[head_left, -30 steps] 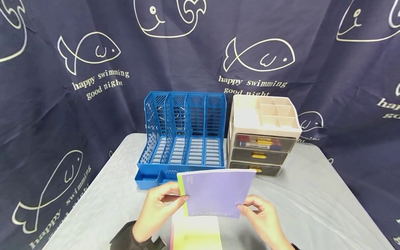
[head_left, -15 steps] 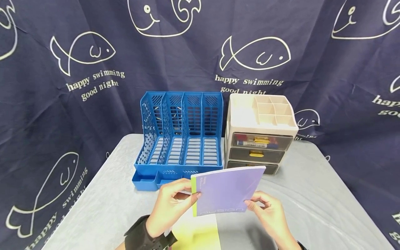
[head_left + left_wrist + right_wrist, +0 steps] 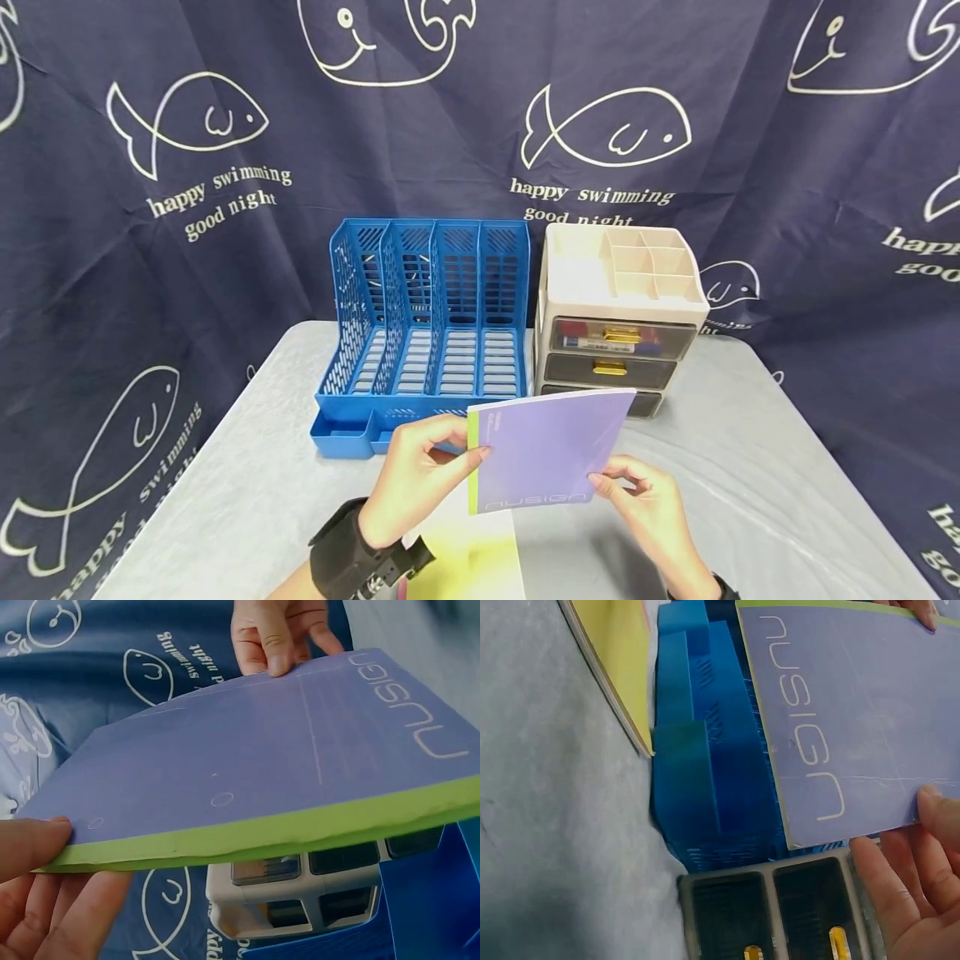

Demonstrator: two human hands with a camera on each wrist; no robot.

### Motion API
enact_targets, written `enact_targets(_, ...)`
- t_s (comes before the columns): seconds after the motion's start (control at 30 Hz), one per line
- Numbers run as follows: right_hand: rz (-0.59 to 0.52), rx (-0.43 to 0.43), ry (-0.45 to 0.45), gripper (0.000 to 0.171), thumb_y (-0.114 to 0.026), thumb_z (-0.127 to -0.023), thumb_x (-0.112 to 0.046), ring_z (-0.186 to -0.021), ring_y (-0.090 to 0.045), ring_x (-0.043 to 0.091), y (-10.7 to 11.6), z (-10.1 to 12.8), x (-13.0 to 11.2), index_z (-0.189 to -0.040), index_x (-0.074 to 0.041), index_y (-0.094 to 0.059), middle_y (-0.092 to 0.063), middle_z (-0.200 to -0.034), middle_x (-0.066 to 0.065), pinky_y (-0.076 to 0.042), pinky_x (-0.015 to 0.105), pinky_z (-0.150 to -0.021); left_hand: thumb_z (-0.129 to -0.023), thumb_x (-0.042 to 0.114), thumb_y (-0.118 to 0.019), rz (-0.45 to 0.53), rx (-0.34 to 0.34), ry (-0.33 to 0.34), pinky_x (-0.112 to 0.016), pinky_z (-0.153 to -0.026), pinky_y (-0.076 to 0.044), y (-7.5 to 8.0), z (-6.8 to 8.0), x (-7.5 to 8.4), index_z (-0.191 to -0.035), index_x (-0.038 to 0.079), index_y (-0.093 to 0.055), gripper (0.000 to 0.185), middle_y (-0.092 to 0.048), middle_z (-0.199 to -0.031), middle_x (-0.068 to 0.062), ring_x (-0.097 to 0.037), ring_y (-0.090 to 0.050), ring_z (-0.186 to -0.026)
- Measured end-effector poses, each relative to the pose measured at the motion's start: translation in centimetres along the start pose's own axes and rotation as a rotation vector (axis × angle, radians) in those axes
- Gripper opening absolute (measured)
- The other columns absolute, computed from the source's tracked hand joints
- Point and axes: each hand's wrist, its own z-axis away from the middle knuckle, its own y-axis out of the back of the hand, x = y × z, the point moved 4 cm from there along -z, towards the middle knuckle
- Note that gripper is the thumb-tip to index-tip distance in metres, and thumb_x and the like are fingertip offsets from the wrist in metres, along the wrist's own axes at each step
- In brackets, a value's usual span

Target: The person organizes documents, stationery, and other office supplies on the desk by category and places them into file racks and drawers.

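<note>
A purple notebook (image 3: 551,450) with a green spine and "nusign" lettering is held up over the table between both hands. My left hand (image 3: 423,475) pinches its green spine edge, thumb on the cover and fingers behind. On the opposite edge, my right hand (image 3: 648,508) pinches the notebook near its lower corner. The left wrist view shows the purple cover (image 3: 202,765) tilted, with the green spine nearest. Beneath it on the table lies a yellow notebook (image 3: 472,558), partly hidden by the purple one. In the right wrist view the yellow notebook (image 3: 611,660) shows its page edge.
Behind the hands stands a blue file rack (image 3: 427,317) with several upright slots and small front trays (image 3: 341,433). To its right is a cream drawer unit (image 3: 622,283) with gold handles; markers (image 3: 607,342) show in its top drawer. A dark printed cloth (image 3: 450,125) hangs behind.
Both hands have carried the purple notebook rightward and slightly up, and its right side has tipped higher. The head view has shifted slightly, so the rack and drawers appear further left.
</note>
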Motion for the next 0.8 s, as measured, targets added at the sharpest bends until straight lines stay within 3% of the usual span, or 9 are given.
enact_targets(0.23, -0.025, -0.019, -0.032, 0.016, -0.077, -0.074, 0.0, -0.081, -0.066, 0.003, 0.0, -0.2, 0.7, -0.09, 0.002, -0.072, -0.071, -0.086, -0.008, -0.055, 0.019, -0.067, -0.079, 0.008, -0.076, -0.028, 0.024, -0.009, -0.03, -0.056, -0.057, 0.7, -0.9, 0.0, -0.09, 0.008, -0.075, 0.011, -0.072, -0.079, -0.001, -0.007, -0.065, -0.07)
enact_targets(0.5, -0.125, -0.109, 0.044, 0.022, -0.069, -0.08, 0.006, -0.089, -0.068, 0.006, 0.1, 0.3, 0.8, -0.102, 0.012, -0.067, -0.072, -0.097, 0.001, -0.053, 0.018, -0.078, -0.077, 0.003, -0.076, -0.056, 0.187, -0.049, -0.027, -0.055, -0.056, 3.9, -2.0, 1.3, -0.087, 0.006, -0.074, 0.01, -0.069, -0.071, -0.003, -0.008, -0.064, -0.066)
enact_targets(0.57, -0.122, -0.121, 0.041, 0.022, -0.069, -0.081, 0.005, -0.09, -0.067, 0.006, 0.1, 0.6, 0.7, -0.102, 0.01, -0.067, -0.072, -0.098, 0.002, -0.053, 0.017, -0.078, -0.077, 0.002, -0.076, -0.112, 0.239, -0.069, -0.024, -0.055, -0.056, 4.6, -2.3, 1.7, -0.088, 0.007, -0.074, 0.012, -0.069, -0.071, -0.002, -0.007, -0.064, -0.066)
enact_targets(0.8, -0.065, -0.235, 0.076, 0.024, -0.067, -0.083, 0.002, -0.094, -0.066, 0.006, -0.3, 1.5, 0.5, -0.107, 0.007, -0.067, -0.069, -0.104, 0.018, -0.054, 0.019, -0.078, -0.077, 0.0, -0.075, -0.417, 0.38, -0.246, -0.014, -0.054, -0.052, 5.5, -3.9, 2.7, -0.088, 0.003, -0.07, 0.012, -0.069, -0.082, -0.006, -0.013, -0.064, -0.068)
